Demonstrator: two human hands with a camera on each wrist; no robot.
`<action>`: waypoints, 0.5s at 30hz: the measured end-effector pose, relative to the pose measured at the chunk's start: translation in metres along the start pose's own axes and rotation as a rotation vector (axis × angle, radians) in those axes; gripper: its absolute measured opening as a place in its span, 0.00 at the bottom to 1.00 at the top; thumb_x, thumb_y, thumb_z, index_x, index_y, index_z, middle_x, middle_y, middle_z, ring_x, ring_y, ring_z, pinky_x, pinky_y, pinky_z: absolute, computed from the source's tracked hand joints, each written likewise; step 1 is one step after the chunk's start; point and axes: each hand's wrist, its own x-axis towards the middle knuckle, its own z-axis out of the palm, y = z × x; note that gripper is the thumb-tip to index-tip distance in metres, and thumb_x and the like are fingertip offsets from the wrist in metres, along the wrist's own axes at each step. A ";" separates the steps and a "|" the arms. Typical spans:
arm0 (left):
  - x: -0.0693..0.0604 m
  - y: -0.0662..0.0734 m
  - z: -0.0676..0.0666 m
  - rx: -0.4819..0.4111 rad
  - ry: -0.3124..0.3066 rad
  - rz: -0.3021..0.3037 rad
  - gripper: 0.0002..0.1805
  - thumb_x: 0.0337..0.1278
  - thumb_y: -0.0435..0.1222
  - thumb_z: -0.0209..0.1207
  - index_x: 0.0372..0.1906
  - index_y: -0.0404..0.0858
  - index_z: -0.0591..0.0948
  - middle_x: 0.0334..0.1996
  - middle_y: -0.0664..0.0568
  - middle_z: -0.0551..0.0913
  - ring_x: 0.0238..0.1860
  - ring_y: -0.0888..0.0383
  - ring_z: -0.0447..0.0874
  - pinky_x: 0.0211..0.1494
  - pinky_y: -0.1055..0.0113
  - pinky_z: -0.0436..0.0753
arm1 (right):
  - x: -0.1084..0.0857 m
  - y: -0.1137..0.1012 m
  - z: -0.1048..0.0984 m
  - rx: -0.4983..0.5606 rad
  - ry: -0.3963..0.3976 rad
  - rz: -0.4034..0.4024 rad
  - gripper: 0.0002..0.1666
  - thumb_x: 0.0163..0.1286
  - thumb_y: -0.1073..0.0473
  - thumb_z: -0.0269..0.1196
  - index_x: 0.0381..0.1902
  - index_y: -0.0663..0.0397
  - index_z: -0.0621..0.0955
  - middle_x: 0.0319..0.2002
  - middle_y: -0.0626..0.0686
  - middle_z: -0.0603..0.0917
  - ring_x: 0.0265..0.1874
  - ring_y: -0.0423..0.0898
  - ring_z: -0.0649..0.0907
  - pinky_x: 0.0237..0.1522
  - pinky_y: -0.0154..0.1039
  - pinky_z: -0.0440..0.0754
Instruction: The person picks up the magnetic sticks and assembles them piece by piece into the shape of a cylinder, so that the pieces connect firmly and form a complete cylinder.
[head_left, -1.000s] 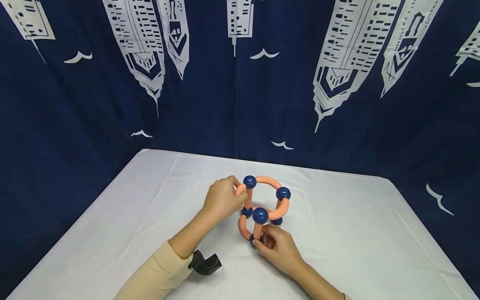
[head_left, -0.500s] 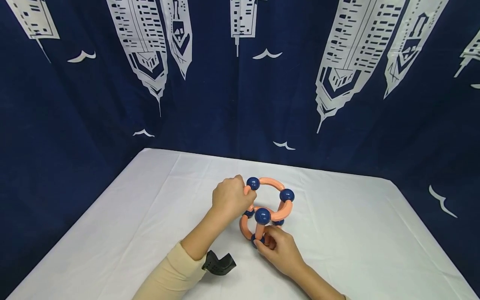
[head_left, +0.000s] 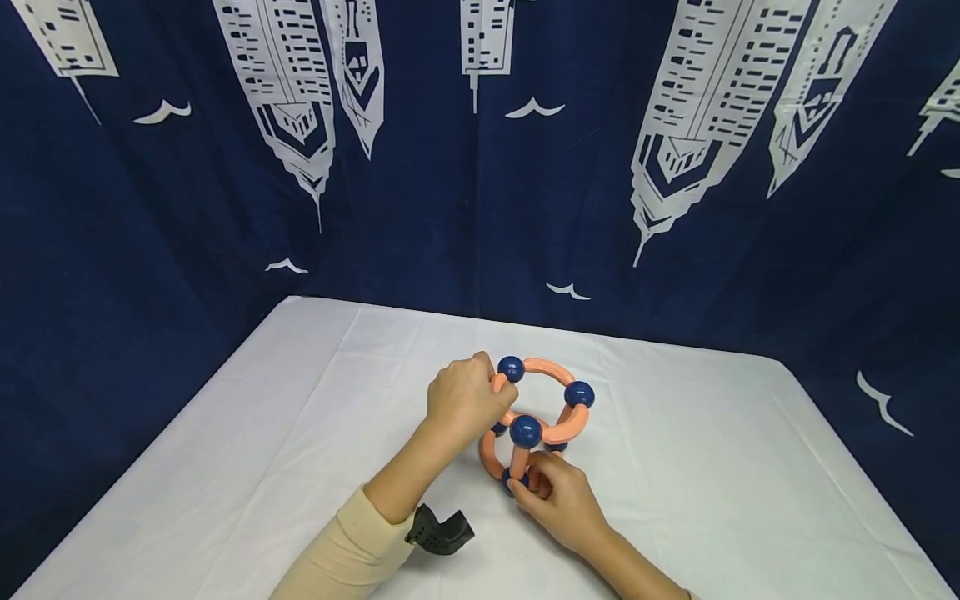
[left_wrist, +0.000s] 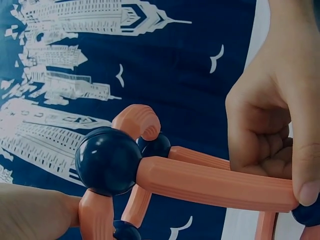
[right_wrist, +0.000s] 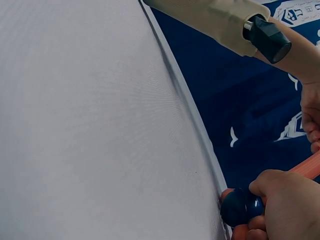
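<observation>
A frame of magnetic building sticks and balls stands on the table, two rings joined by upright sticks. My left hand pinches a curved orange stick by the upper left blue ball; its middle is hidden by my fingers. In the left wrist view this stick meets the front upper ball. With thumb and fingers, my right hand grips the front lower ball, at the foot of the front upright stick. Another upper ball sits at the right of the top ring.
The white table carries the frame near its middle. A black wrist mount sticks out from my left sleeve. Behind the table hangs a navy curtain with white buildings and birds.
My left hand has moved a little right with the curved stick, and the upper ring has shifted slightly right. The right hand has kept its grip on the lower ball.
</observation>
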 end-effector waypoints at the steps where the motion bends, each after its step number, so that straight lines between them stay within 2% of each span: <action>1: 0.000 -0.001 0.000 -0.006 -0.003 -0.003 0.11 0.46 0.40 0.62 0.20 0.42 0.72 0.13 0.56 0.72 0.15 0.59 0.70 0.17 0.66 0.68 | 0.000 0.000 0.000 0.000 -0.002 0.003 0.12 0.55 0.61 0.73 0.32 0.47 0.79 0.22 0.38 0.72 0.19 0.32 0.69 0.19 0.29 0.70; 5: -0.002 -0.005 0.000 -0.030 -0.019 -0.011 0.13 0.52 0.44 0.62 0.25 0.40 0.76 0.13 0.56 0.73 0.15 0.58 0.71 0.17 0.66 0.69 | 0.000 -0.001 0.000 0.008 -0.013 0.022 0.12 0.55 0.61 0.73 0.32 0.47 0.79 0.21 0.38 0.72 0.19 0.32 0.69 0.19 0.29 0.70; 9: -0.004 -0.013 -0.002 -0.069 -0.060 -0.024 0.21 0.59 0.52 0.60 0.32 0.37 0.80 0.11 0.56 0.74 0.15 0.59 0.72 0.18 0.66 0.70 | 0.000 -0.002 -0.001 0.019 -0.044 0.037 0.11 0.56 0.61 0.73 0.32 0.47 0.80 0.22 0.38 0.72 0.19 0.32 0.70 0.20 0.29 0.71; 12: -0.004 -0.021 -0.005 -0.097 -0.109 -0.060 0.26 0.61 0.59 0.56 0.34 0.37 0.81 0.13 0.56 0.75 0.16 0.59 0.73 0.20 0.65 0.72 | 0.002 -0.002 -0.007 0.065 -0.112 0.067 0.10 0.58 0.61 0.72 0.34 0.48 0.80 0.23 0.39 0.73 0.20 0.33 0.71 0.20 0.30 0.72; 15: -0.004 -0.036 -0.009 -0.133 -0.176 -0.103 0.28 0.62 0.61 0.54 0.35 0.38 0.82 0.18 0.55 0.77 0.20 0.57 0.74 0.23 0.64 0.73 | 0.005 -0.002 -0.016 0.145 -0.201 0.115 0.09 0.60 0.61 0.70 0.38 0.50 0.82 0.25 0.40 0.75 0.22 0.35 0.73 0.22 0.32 0.74</action>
